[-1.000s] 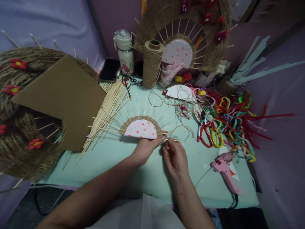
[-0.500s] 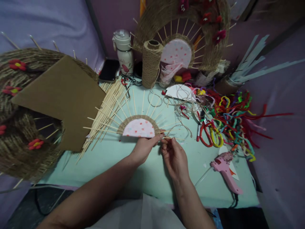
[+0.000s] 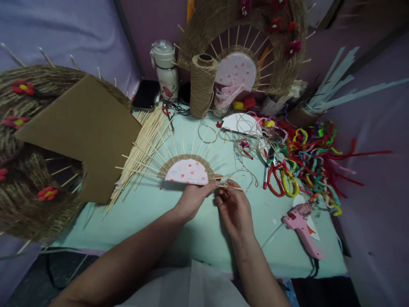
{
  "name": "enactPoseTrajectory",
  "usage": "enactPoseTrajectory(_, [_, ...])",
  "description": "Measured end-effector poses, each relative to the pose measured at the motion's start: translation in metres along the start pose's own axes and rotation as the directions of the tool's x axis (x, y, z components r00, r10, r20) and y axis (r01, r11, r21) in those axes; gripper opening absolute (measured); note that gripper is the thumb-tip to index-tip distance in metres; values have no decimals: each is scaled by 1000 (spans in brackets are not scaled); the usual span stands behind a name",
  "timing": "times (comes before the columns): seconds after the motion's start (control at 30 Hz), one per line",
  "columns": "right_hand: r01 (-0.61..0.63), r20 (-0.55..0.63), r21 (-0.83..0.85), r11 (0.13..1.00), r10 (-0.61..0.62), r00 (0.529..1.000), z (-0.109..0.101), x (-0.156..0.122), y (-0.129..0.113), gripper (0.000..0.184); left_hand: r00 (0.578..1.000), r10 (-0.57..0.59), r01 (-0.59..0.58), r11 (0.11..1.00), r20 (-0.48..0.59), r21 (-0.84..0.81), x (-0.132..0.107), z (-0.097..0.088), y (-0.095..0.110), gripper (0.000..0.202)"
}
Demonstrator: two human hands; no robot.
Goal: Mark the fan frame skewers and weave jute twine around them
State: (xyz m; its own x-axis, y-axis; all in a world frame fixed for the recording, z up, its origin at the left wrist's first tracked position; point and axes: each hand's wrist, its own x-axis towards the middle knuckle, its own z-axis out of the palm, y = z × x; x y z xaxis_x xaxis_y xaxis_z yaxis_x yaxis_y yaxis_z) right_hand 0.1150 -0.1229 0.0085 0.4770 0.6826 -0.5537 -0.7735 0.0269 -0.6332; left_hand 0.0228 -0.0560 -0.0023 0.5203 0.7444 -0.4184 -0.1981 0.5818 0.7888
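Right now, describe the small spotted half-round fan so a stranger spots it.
Start at the pale green tabletop. Nearer the camera than the tall brown twine spool is the small half-round fan of spotted pinkish fabric. Unlike the larger brown woven fan behind, with its red flowers, it bears none.

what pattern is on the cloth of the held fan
Mostly red spots on pale pink cloth, seen best in the head view.

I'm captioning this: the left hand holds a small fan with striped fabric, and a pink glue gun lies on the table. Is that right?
Not quite: the head view shows spotted fabric, not striped. The left hand does hold the small fan; the rest stands.
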Motion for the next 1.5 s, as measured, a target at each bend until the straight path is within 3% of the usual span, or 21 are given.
enactPoseTrajectory(0.33, [20,-6,15,1000,-20,1000,5,3,-3,40,1000,9,-10,1000,28,17,0,-1,-1,32])
enactPoseTrajectory(0.6, [142,15,-36,989,-141,990,2,6,3,40,1000,8,-8,999,13,44,0,-1,-1,34])
enactPoseTrajectory(0.9, [193,-6,-34,981,-194,981,0,4,5,41,1000,-5,2,995,28,105,0,-2,-3,34])
enactPoseTrajectory(1.17, [172,-26,-1,985,-172,985,-2,5,8,41,999,-30,29,999,36,24,1,-2,-1,40])
enactPoseTrajectory(1.5, [144,-22,-59,988,-145,989,-9,0,5,38,999,-15,14,999,30,38,0,-2,4,40])
